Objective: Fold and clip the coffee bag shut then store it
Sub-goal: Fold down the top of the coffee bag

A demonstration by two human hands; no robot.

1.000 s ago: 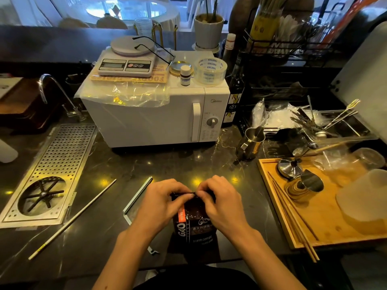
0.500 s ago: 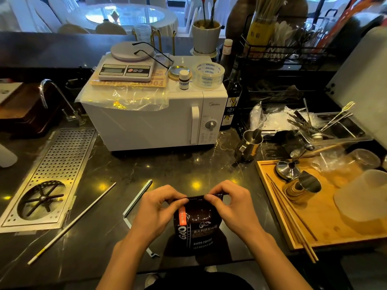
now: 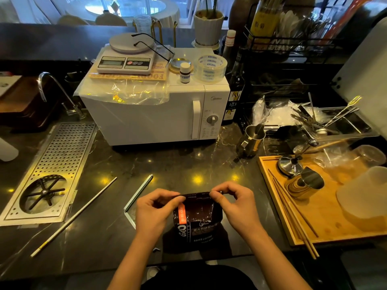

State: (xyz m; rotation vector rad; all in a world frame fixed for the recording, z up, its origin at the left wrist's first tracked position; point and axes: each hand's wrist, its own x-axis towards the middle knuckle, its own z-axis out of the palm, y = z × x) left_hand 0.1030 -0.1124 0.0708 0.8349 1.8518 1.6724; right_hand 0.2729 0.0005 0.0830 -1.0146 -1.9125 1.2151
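A dark brown coffee bag (image 3: 198, 218) with an orange label and white print stands upright near the front edge of the black counter. My left hand (image 3: 156, 212) pinches the left end of its top edge. My right hand (image 3: 236, 204) pinches the right end, so the top is pulled flat between them. A long pale sealing clip (image 3: 139, 193) lies open on the counter just left of my left hand, partly hidden behind it. Further left, a thin white rod (image 3: 73, 216) lies diagonally.
A white microwave (image 3: 155, 114) stands behind, with a scale, tape roll and small bottle on top. A perforated metal drain tray (image 3: 60, 155) is on the left. On the right, a wooden tray (image 3: 326, 225) holds chopsticks, a steel jigger and plastic cups. A steel milk jug (image 3: 251, 141) stands nearby.
My hands have moved apart from the middle of the bag's top to its two ends, stretching the top edge flat. The bag stays in the same place.
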